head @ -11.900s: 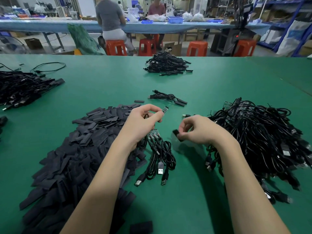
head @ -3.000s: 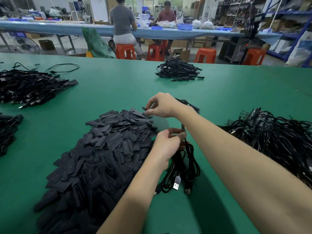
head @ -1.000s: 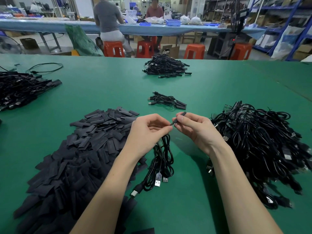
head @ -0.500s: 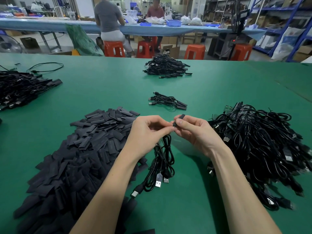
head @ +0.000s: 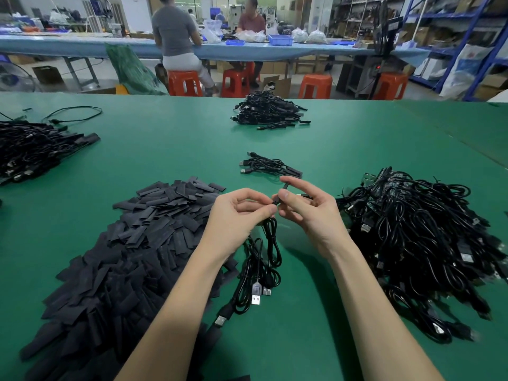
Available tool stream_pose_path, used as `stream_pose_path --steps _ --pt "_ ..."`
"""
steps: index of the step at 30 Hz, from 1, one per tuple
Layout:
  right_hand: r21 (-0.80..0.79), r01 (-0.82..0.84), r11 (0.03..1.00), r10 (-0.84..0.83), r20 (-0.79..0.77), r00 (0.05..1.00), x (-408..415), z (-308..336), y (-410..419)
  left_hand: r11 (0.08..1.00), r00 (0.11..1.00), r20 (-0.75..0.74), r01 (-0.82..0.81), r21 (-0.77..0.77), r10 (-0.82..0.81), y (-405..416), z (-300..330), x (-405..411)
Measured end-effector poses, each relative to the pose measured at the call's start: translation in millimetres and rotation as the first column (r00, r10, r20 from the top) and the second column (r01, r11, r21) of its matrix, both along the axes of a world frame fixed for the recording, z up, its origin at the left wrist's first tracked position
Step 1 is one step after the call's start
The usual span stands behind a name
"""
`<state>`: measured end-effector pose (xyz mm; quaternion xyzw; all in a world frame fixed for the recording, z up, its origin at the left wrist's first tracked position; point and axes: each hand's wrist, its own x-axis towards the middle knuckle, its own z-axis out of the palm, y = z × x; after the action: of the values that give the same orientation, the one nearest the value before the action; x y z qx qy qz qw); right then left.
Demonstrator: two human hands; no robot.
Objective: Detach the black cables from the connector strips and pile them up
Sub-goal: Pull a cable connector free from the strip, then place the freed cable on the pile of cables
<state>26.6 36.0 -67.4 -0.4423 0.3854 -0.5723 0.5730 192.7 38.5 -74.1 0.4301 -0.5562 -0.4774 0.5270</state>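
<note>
My left hand (head: 236,215) pinches the top ends of a small bunch of black cables (head: 261,268), whose coils and USB plugs hang down onto the green table (head: 170,149). My right hand (head: 308,210) meets it at the fingertips and pinches a small black end piece (head: 281,193) at the top of one cable. A large tangled heap of black cables on connector strips (head: 428,243) lies just right of my right hand. A small pile of loose black cables (head: 268,166) lies beyond my hands.
A wide heap of flat black sleeves (head: 129,259) covers the table to the left of my arms. More cable piles lie at the far middle (head: 270,112) and far left (head: 35,149). Two people sit at a blue bench beyond the table's far edge.
My right hand has turned slightly and its fingers have opened out above the pinch. The left hand and the hanging cables have stayed in place.
</note>
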Motion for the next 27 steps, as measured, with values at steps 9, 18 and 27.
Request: stream_pose_path --steps 9,18,27 --pt "0.016 0.017 1.000 -0.017 0.024 1.000 6 -9 0 0.999 0.999 -0.014 -0.034 0.006 0.034 3 -1 -1" --pt "0.037 0.260 0.965 -0.263 0.179 0.948 -6 -10 -8 0.995 0.953 0.301 0.014 0.100 -0.044 3 -6 -14" --pt "-0.150 0.389 0.909 -0.407 -0.527 0.747 -11 -28 -13 0.906 0.627 0.680 -0.107 -0.409 0.381 -66 29 -26"
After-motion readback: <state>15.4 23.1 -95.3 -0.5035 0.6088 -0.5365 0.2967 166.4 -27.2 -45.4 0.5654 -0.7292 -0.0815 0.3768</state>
